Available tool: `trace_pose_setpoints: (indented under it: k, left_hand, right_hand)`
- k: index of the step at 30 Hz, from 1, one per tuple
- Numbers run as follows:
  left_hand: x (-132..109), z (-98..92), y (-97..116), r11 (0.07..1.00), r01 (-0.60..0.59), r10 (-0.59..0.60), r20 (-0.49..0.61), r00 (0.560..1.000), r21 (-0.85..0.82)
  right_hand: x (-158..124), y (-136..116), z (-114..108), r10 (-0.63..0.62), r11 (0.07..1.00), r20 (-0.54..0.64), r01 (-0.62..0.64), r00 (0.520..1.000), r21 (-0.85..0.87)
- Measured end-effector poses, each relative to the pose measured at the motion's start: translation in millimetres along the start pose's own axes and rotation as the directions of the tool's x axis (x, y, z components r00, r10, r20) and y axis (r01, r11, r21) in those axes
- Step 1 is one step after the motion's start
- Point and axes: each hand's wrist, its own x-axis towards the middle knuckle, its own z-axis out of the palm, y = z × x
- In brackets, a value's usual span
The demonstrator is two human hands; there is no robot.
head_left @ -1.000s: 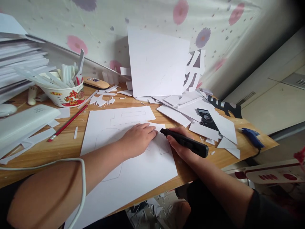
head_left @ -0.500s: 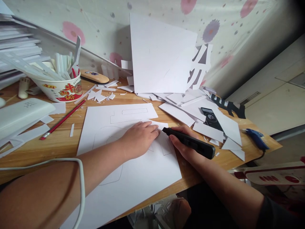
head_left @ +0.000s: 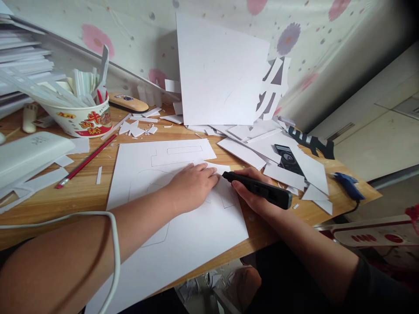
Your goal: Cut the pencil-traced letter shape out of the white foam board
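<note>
A large white board (head_left: 193,257) lies on the wooden table with pencil-drawn outlines on it, and its upper right edge is cut away. My left hand (head_left: 195,185) lies flat across the drawn shapes, fingers stretched and pressing the board. In my right hand (head_left: 250,192) is a thick black utility knife (head_left: 262,189), gripped along its body. The knife's tip points left and rests at the board close to my left fingertips; its blade is too small to make out. My left forearm covers part of the drawing.
A paper noodle bowl (head_left: 83,120) holds clear glue sticks. A red pencil (head_left: 88,159) lies left of the board. Offcuts (head_left: 242,152) and a black case (head_left: 288,158) are on the right, near a blue glue gun (head_left: 348,185). A white cable (head_left: 114,244) crosses my left arm.
The view has shifted slightly. Both hands stay at nearly the same place on the board, and the knife's tip has moved very little.
</note>
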Motion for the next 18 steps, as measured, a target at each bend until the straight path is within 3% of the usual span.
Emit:
trace_pose_setpoints:
  k: [18]
  left_hand:
    - [0.7, 6.2, -1.7, 0.999, -0.029, 0.032, -0.081, 0.996, 0.032]
  right_hand:
    - [-7.4, 7.0, 4.9, -0.156, 0.988, -0.012, 0.156, 0.988, -0.018]
